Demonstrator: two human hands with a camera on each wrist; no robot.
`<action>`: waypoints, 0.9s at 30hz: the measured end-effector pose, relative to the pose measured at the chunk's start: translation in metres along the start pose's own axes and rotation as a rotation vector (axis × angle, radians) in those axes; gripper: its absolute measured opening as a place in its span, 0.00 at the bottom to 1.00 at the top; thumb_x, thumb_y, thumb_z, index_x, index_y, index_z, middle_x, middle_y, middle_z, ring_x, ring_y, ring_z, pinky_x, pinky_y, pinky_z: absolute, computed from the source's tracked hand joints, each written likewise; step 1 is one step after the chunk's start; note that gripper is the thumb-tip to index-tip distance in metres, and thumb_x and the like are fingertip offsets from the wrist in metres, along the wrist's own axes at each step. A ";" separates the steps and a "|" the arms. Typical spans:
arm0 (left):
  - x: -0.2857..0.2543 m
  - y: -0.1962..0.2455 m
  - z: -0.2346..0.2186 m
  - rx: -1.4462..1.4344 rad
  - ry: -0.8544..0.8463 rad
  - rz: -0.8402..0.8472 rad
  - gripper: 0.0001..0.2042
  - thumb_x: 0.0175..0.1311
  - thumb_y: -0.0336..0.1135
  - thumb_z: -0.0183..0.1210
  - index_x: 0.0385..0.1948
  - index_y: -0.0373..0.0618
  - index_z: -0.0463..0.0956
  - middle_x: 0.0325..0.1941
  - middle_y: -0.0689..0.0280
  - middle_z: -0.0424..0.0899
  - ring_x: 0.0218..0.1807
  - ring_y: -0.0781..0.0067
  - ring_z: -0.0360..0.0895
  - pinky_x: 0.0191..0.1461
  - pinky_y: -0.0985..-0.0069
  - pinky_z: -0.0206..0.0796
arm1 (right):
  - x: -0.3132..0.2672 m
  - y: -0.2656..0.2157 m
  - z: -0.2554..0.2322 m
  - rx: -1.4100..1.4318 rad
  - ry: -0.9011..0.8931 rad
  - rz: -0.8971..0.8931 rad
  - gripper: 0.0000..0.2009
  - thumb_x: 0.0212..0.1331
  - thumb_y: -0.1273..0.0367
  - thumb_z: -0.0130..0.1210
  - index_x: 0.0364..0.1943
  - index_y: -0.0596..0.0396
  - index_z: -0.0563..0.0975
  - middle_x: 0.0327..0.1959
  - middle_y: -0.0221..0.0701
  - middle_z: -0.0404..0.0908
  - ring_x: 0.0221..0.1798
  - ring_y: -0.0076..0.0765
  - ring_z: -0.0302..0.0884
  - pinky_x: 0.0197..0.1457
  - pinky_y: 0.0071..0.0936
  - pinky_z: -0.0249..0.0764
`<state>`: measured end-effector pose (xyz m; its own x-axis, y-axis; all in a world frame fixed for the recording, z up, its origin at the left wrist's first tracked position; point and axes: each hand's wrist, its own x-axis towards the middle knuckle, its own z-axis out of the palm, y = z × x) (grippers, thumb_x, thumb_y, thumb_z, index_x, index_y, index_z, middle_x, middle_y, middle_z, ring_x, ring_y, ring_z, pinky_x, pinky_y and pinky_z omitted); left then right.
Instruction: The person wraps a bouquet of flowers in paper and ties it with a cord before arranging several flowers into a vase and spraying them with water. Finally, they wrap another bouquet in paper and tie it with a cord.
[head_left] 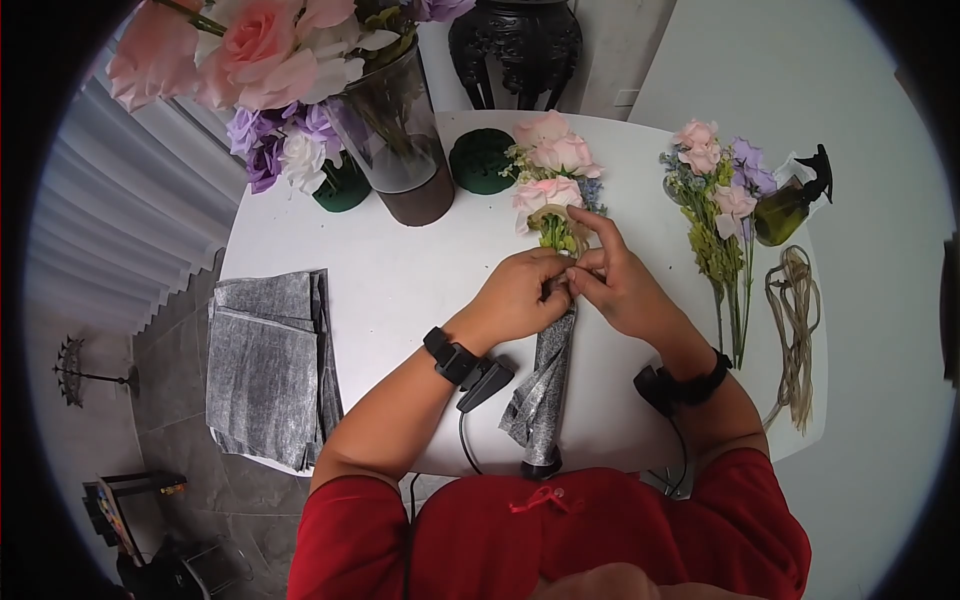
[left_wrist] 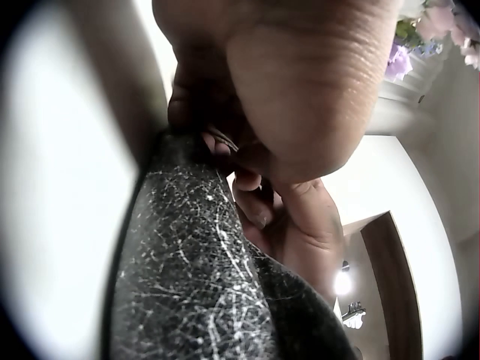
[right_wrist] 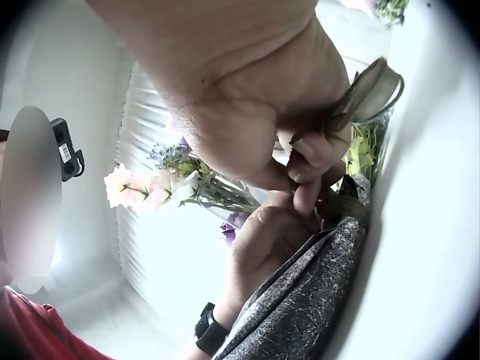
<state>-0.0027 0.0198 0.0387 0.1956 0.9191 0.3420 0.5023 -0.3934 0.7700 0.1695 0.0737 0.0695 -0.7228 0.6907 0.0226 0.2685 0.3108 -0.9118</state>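
Observation:
A bouquet of pink roses lies on the table, its stems in grey patterned wrap. At its neck the left hand grips with curled fingers. The right hand meets it there and pinches a tan ribbon, index finger raised. In the right wrist view the ribbon loop stands out beside the right hand, and the fingertips of both hands touch above the wrap. The left wrist view has the left hand over the wrap's top; the exact grip is partly hidden.
Grey wrap sheets are stacked at the left. A tall vase of flowers and green foam stand at the back. To the right are a second flower bunch, a spray bottle and a coil of ribbon.

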 end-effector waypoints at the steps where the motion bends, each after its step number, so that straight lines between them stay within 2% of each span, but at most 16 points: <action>1: 0.000 0.005 -0.001 -0.046 -0.063 -0.111 0.11 0.49 0.27 0.56 0.37 0.38 0.77 0.31 0.61 0.78 0.30 0.66 0.76 0.34 0.75 0.69 | 0.000 -0.001 0.001 0.042 0.015 0.005 0.29 0.59 0.76 0.48 0.65 0.50 0.53 0.28 0.36 0.79 0.32 0.34 0.78 0.44 0.29 0.70; 2: 0.000 0.004 0.001 -0.047 -0.062 -0.113 0.11 0.49 0.27 0.56 0.37 0.38 0.77 0.31 0.61 0.78 0.30 0.66 0.76 0.34 0.75 0.69 | -0.001 -0.002 0.002 0.085 0.029 0.011 0.29 0.59 0.75 0.49 0.65 0.50 0.53 0.27 0.36 0.79 0.32 0.34 0.78 0.44 0.29 0.70; 4: 0.000 -0.001 0.004 -0.017 -0.035 0.005 0.06 0.49 0.30 0.58 0.26 0.37 0.76 0.26 0.61 0.75 0.28 0.61 0.75 0.33 0.70 0.69 | -0.003 -0.009 -0.001 0.006 0.010 0.034 0.29 0.59 0.76 0.49 0.65 0.50 0.54 0.27 0.36 0.78 0.33 0.33 0.78 0.43 0.29 0.71; 6: 0.000 0.001 0.005 -0.006 -0.021 0.033 0.06 0.50 0.30 0.59 0.25 0.37 0.76 0.26 0.61 0.75 0.28 0.61 0.74 0.32 0.70 0.68 | -0.004 -0.014 -0.004 -0.074 -0.007 0.056 0.29 0.59 0.76 0.49 0.65 0.50 0.54 0.27 0.35 0.78 0.33 0.32 0.78 0.43 0.28 0.71; 9: 0.000 -0.012 0.012 0.006 0.023 0.089 0.07 0.54 0.31 0.59 0.23 0.37 0.75 0.25 0.61 0.75 0.27 0.62 0.74 0.31 0.70 0.67 | -0.005 -0.016 -0.004 -0.044 -0.022 -0.038 0.28 0.59 0.74 0.51 0.64 0.51 0.55 0.27 0.35 0.77 0.33 0.31 0.77 0.44 0.27 0.71; 11: -0.001 -0.019 0.013 0.007 0.055 0.118 0.09 0.57 0.33 0.59 0.23 0.37 0.75 0.25 0.61 0.75 0.26 0.64 0.74 0.31 0.71 0.67 | -0.004 -0.019 0.001 0.329 0.082 -0.167 0.28 0.60 0.71 0.52 0.64 0.52 0.55 0.29 0.35 0.78 0.34 0.30 0.77 0.45 0.26 0.71; 13: -0.003 -0.020 0.011 -0.215 -0.118 -0.261 0.06 0.62 0.29 0.55 0.32 0.37 0.78 0.28 0.66 0.80 0.30 0.78 0.74 0.38 0.78 0.68 | -0.007 -0.027 -0.002 0.306 0.080 -0.106 0.27 0.60 0.69 0.53 0.63 0.53 0.57 0.29 0.36 0.78 0.34 0.33 0.78 0.44 0.28 0.72; 15: -0.005 -0.028 0.015 -0.290 -0.114 -0.299 0.08 0.64 0.32 0.54 0.31 0.37 0.78 0.27 0.68 0.80 0.30 0.81 0.73 0.38 0.80 0.67 | -0.008 -0.027 -0.003 0.283 0.079 -0.044 0.27 0.61 0.67 0.53 0.62 0.54 0.58 0.30 0.37 0.79 0.35 0.35 0.79 0.44 0.29 0.72; 17: -0.005 -0.028 0.015 -0.365 -0.111 -0.340 0.10 0.66 0.34 0.53 0.31 0.38 0.78 0.26 0.70 0.80 0.30 0.84 0.71 0.38 0.82 0.65 | -0.007 -0.016 -0.002 -0.381 0.132 -0.090 0.21 0.62 0.64 0.52 0.57 0.54 0.63 0.29 0.38 0.80 0.32 0.43 0.80 0.40 0.33 0.74; 18: -0.004 -0.022 0.012 -0.409 -0.104 -0.395 0.10 0.67 0.34 0.53 0.30 0.38 0.78 0.27 0.71 0.80 0.30 0.84 0.70 0.38 0.82 0.65 | -0.007 -0.014 -0.003 -0.380 0.131 -0.091 0.21 0.62 0.64 0.52 0.57 0.54 0.63 0.29 0.38 0.80 0.32 0.43 0.80 0.40 0.33 0.74; 19: -0.003 -0.019 0.011 -0.454 -0.097 -0.450 0.11 0.67 0.35 0.53 0.29 0.38 0.78 0.27 0.71 0.80 0.30 0.85 0.70 0.37 0.83 0.65 | -0.006 -0.013 -0.005 -0.425 0.120 -0.055 0.19 0.61 0.62 0.53 0.53 0.55 0.66 0.27 0.39 0.80 0.31 0.45 0.79 0.38 0.35 0.73; 20: -0.004 -0.021 0.011 -0.455 -0.094 -0.451 0.11 0.67 0.35 0.53 0.29 0.38 0.78 0.27 0.71 0.80 0.30 0.85 0.70 0.37 0.83 0.65 | -0.005 -0.013 -0.006 -0.469 0.109 -0.020 0.17 0.60 0.60 0.54 0.48 0.55 0.69 0.25 0.39 0.80 0.29 0.48 0.78 0.36 0.36 0.73; 21: -0.004 -0.023 0.011 -0.458 -0.089 -0.441 0.12 0.68 0.36 0.52 0.28 0.38 0.78 0.27 0.71 0.80 0.30 0.85 0.70 0.37 0.84 0.64 | -0.005 -0.017 -0.008 -0.470 0.106 -0.020 0.17 0.60 0.60 0.54 0.48 0.55 0.69 0.25 0.39 0.80 0.29 0.48 0.78 0.36 0.36 0.73; 23: -0.003 -0.025 0.012 -0.462 -0.086 -0.429 0.13 0.68 0.37 0.52 0.28 0.38 0.78 0.28 0.71 0.80 0.30 0.86 0.69 0.36 0.84 0.64 | -0.008 -0.028 -0.014 -0.475 0.044 0.166 0.13 0.58 0.63 0.57 0.39 0.58 0.75 0.22 0.35 0.78 0.19 0.31 0.70 0.29 0.25 0.68; 24: -0.003 -0.025 0.012 -0.477 -0.096 -0.440 0.11 0.67 0.35 0.53 0.28 0.38 0.79 0.28 0.71 0.80 0.31 0.86 0.70 0.37 0.84 0.65 | -0.008 -0.029 -0.016 -0.475 0.046 0.166 0.13 0.58 0.63 0.57 0.39 0.58 0.75 0.22 0.35 0.78 0.19 0.31 0.70 0.29 0.25 0.68; 27: -0.003 -0.027 0.013 -0.557 -0.100 -0.418 0.07 0.64 0.32 0.56 0.30 0.38 0.79 0.30 0.71 0.81 0.33 0.85 0.72 0.40 0.84 0.66 | -0.011 -0.025 -0.021 -0.537 -0.009 0.192 0.11 0.57 0.64 0.59 0.31 0.59 0.77 0.20 0.32 0.77 0.20 0.28 0.70 0.28 0.25 0.67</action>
<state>-0.0054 0.0283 0.0100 0.1702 0.9827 -0.0731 0.0515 0.0652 0.9965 0.1838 0.0719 0.1006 -0.6339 0.7627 -0.1282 0.6798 0.4705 -0.5626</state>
